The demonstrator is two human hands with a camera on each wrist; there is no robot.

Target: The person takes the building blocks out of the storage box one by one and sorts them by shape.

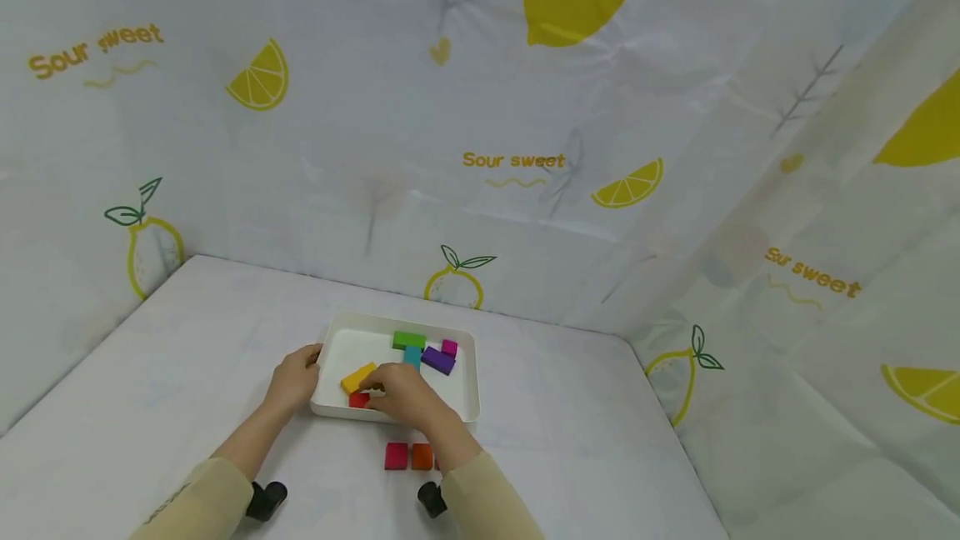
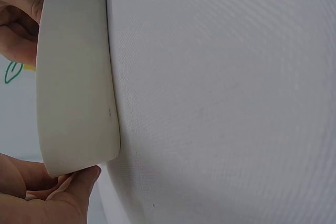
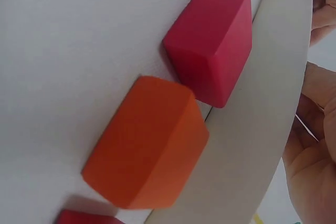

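A white tray (image 1: 321, 386) stands on the table with several coloured blocks inside. My left hand (image 1: 295, 375) holds its left wall; in the left wrist view the thumb and fingers of that hand (image 2: 47, 195) pinch the tray corner. My right hand (image 1: 405, 394) reaches over the near wall, its thumb and finger pinching a red block (image 1: 358, 400). Touching that block is a yellow block (image 1: 357, 378). Partly behind the right hand lies a blue block (image 1: 412, 357). The near tray wall (image 3: 252, 114) hides the right fingertips in the right wrist view.
Farther back in the tray are a green block (image 1: 408, 340), a purple block (image 1: 438, 361) and a magenta block (image 1: 449, 347). Before the tray, a crimson block (image 1: 396, 456), an orange block (image 1: 422, 457) and another red block (image 3: 86, 217) stand in a row.
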